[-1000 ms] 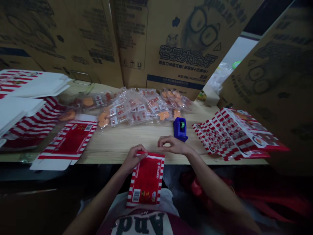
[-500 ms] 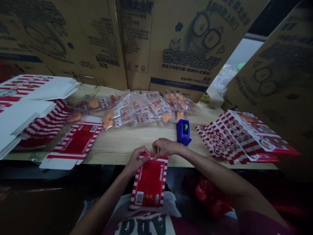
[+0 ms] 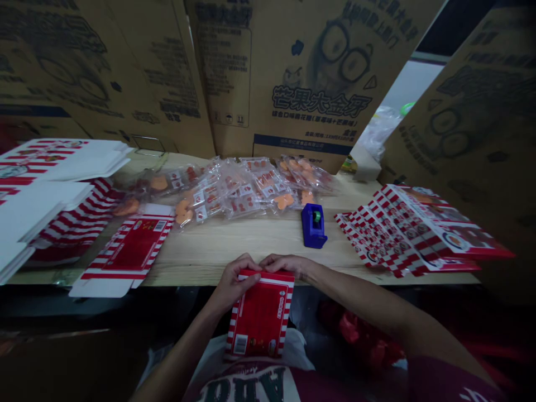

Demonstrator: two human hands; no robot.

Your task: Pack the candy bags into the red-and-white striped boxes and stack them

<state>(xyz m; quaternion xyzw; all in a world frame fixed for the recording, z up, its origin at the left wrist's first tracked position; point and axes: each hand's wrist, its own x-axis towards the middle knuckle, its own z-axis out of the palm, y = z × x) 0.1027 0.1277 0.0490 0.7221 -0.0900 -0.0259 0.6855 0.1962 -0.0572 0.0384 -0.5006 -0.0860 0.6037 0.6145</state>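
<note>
A red box with red-and-white striped edges [image 3: 260, 315] stands on my lap, its top end at the front edge of the wooden table [image 3: 234, 245]. My left hand [image 3: 234, 279] is closed on the box's top left corner. My right hand [image 3: 285, 264] lies with its fingers curled over the top edge of the same box, touching the left hand. A small blue tape dispenser [image 3: 313, 224] sits on the table just beyond my right hand.
Clear bags of orange snacks [image 3: 243, 187] lie across the table's middle. A flat striped carton [image 3: 129, 248] lies at the left, beside stacks of flat cartons [image 3: 46, 190]. A fanned row of striped boxes [image 3: 414, 231] lies at the right. Big cardboard boxes [image 3: 310, 72] wall the back.
My right hand came in from the table near the tape dispenser onto the box's top edge. Both hands and the box top have moved slightly lower toward me.
</note>
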